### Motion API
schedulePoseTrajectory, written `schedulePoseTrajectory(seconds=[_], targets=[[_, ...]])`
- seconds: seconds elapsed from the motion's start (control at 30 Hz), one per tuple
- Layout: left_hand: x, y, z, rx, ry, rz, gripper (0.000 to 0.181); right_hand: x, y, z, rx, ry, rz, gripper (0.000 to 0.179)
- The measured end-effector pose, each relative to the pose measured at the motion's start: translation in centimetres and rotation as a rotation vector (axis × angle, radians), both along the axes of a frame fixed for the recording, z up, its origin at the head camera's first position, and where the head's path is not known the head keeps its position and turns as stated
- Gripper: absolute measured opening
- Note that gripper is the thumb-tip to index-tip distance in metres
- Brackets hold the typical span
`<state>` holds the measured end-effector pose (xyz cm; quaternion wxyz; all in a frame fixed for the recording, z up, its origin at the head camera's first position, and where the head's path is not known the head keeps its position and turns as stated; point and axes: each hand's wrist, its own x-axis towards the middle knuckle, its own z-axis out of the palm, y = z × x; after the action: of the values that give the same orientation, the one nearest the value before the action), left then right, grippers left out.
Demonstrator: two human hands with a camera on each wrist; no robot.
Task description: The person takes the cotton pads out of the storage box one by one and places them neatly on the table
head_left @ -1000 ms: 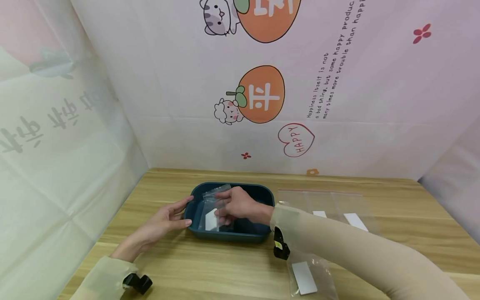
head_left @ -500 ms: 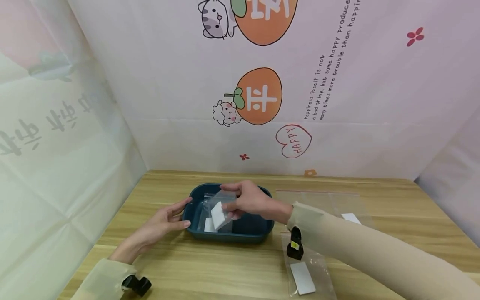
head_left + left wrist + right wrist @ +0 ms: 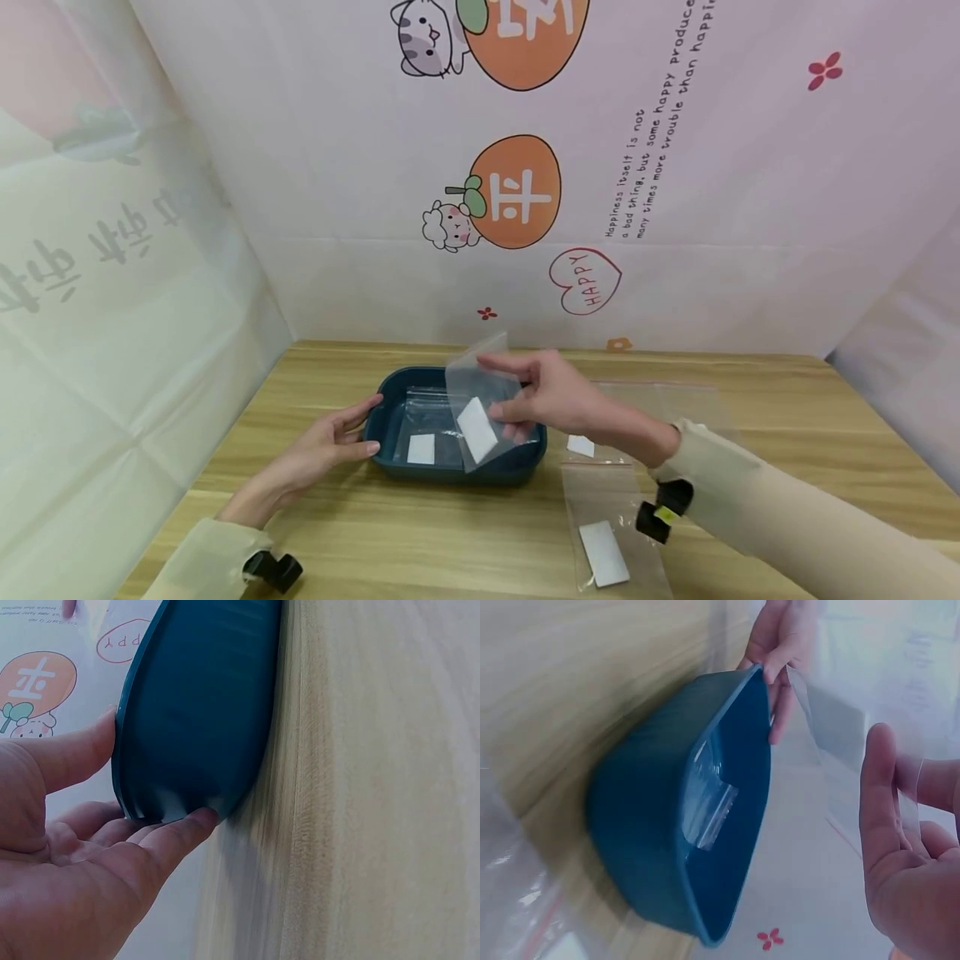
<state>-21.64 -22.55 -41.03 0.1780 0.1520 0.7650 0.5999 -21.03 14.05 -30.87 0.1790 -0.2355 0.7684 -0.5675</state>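
A dark blue rectangular plastic basin (image 3: 465,477) stands on the wooden table. My left hand (image 3: 330,437) grips its left end, thumb and fingers spread around the corner; the left wrist view shows the fingers (image 3: 176,840) against its outer wall. My right hand (image 3: 558,393) pinches a clear zip bag (image 3: 472,373) with a flat white rectangular piece (image 3: 477,429) inside. That bag hangs tilted over the basin's right half. Another clear zip bag (image 3: 435,408) with a white piece (image 3: 422,448) lies on the basin floor.
To the right of the basin, several clear zip bags lie flat on the table, one nearer the front (image 3: 615,498) holding a white piece (image 3: 603,554). A printed cloth backdrop (image 3: 375,292) rises behind the table (image 3: 450,542) and at both sides.
My right hand has lifted one bag out of the basin and moved it up and to the right. The other bag stays inside. My left hand has kept its hold.
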Motion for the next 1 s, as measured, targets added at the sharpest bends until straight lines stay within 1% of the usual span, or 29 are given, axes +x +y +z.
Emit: schedulePoseTrajectory(seconds=[0.17, 0.27, 0.43, 0.53, 0.6, 0.77, 0.83, 0.93, 1.0], targets=[[0.0, -0.1, -0.2, -0.003, 0.003, 0.002, 0.079, 2.0, 3.4, -0.5, -0.016, 0.007, -0.004, 0.074], [0.0, -0.1, -0.2, 0.002, 0.01, -0.003, 0.078, 3.2, 5.5, -0.9, -0.001, 0.032, -0.022, 0.074], [-0.1, 0.0, -0.1, -0.001, 0.013, -0.004, 0.077, 5.4, 9.1, -2.1, 0.014, 0.045, -0.067, 0.075], [-0.1, 0.1, -0.1, -0.004, 0.012, -0.004, 0.078, 6.7, 11.3, -3.1, 0.002, 0.062, -0.102, 0.075], [-0.2, 0.1, -0.1, -0.002, 0.012, -0.005, 0.078, 7.4, 12.7, -3.9, -0.004, 0.066, -0.111, 0.074], [-0.1, 0.1, -0.1, -0.003, 0.012, -0.004, 0.078, 9.2, 15.6, -6.0, 0.043, 0.063, -0.133, 0.073], [-0.1, 0.1, -0.1, -0.003, 0.01, -0.002, 0.078, 9.7, 16.5, -6.9, 0.033, 0.069, -0.142, 0.072], [-0.1, 0.1, -0.1, 0.003, 0.009, -0.002, 0.078, 10.0, 17.9, -8.4, -0.024, 0.084, -0.122, 0.072], [0.0, 0.1, -0.1, 0.005, 0.007, 0.0, 0.078, 10.1, 18.6, -9.3, -0.05, 0.076, -0.109, 0.074]])
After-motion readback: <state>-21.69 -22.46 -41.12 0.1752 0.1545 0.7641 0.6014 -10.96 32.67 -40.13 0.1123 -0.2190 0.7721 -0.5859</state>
